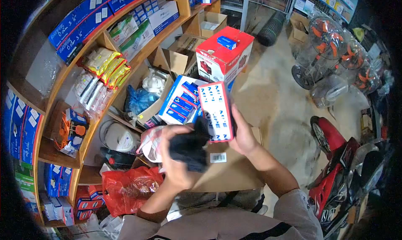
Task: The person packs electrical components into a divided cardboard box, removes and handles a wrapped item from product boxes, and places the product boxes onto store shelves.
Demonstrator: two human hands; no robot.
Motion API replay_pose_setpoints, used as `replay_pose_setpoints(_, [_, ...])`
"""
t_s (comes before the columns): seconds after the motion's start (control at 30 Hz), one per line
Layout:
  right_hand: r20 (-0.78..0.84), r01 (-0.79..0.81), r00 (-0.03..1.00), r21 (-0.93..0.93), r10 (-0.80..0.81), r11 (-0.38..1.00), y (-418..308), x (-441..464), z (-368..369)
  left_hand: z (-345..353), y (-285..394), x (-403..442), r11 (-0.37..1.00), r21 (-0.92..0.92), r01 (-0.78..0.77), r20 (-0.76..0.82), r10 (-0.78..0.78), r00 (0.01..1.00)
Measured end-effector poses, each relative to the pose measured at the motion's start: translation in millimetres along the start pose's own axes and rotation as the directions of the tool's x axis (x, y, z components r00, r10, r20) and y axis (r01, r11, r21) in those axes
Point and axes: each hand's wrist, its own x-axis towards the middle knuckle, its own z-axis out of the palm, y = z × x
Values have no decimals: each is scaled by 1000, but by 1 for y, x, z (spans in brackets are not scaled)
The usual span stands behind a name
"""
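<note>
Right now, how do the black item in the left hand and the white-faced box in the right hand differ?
The black item is dark and blurred, while the white-faced box shows readable blue lettering and red edges. The black item's outline is irregular; the white-faced box is straight-edged. Both are held, by left hand and right hand respectively.

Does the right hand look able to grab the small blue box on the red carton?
Probably not: the right hand holds the red-edged white box, though nothing covers the small blue box.
</note>
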Motion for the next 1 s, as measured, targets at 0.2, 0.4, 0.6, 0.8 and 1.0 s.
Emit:
replay_pose_setpoints(0.2, [21, 93, 996, -214, -91, 972, 23, -31, 14, 26, 27, 8, 768, 473, -431, 262, 345, 901])
replay_pose_setpoints(0.4, [153, 178, 981, -454, -120, 873, 29, -52, 20, 17, 17, 24, 778, 393, -489, 86, 499, 862])
replay_pose_setpoints(0.6, [275, 76, 959, -492, 71, 867, 10, -76, 37, 1, 15, 47, 912, 56, -407, -221, 409, 885])
replay_pose_setpoints(0.8, [454, 255, 880, -699, 140, 669, -53, -54, 22, -16, 42, 34, 918, -143, -369, -34, 368, 929])
replay_pose_setpoints(1.0, [427, 340, 901, -806, 78, 484, -71, -47, 36, -7, 31, 16, 986, -135, -97, 56, 105, 993])
